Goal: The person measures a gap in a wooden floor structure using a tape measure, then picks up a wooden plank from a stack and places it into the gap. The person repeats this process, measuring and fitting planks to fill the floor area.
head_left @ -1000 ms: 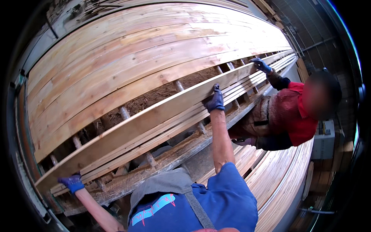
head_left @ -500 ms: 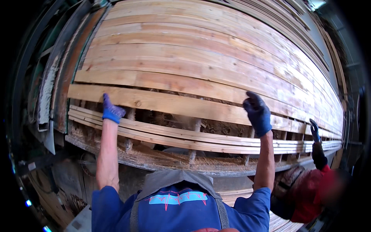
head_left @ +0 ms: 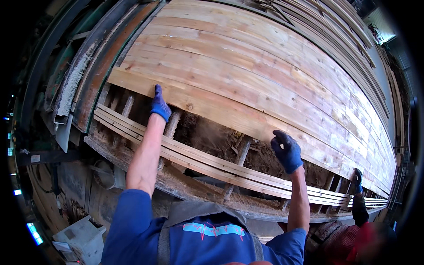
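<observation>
My left hand (head_left: 160, 105), in a purple-blue glove, is at the near edge of a long wooden board (head_left: 190, 99). Its thumb lies stretched over the top face, and the other fingers are mostly hidden around the edge. Further right along that edge, my right hand (head_left: 288, 151) wears a dark blue glove. Its fingers are bent and apart, at the board's edge with nothing seen between them. The board lies against a wide layer of planks (head_left: 247, 57). Nearer to me, several narrow wooden strips (head_left: 212, 165) lie side by side across supports.
A co-worker's gloved hand (head_left: 357, 179) is at the same edge, far right. Sawdust (head_left: 205, 134) fills the gap below, crossed by support bars (head_left: 242, 152). Rusty metal rails (head_left: 104, 66) border the left. More long boards (head_left: 335, 48) lie beyond the planks.
The board has moved away from me and the gap between it and the planks has closed. Both my hands moved with it, the co-worker's hand has come to the edge, and my view has turned.
</observation>
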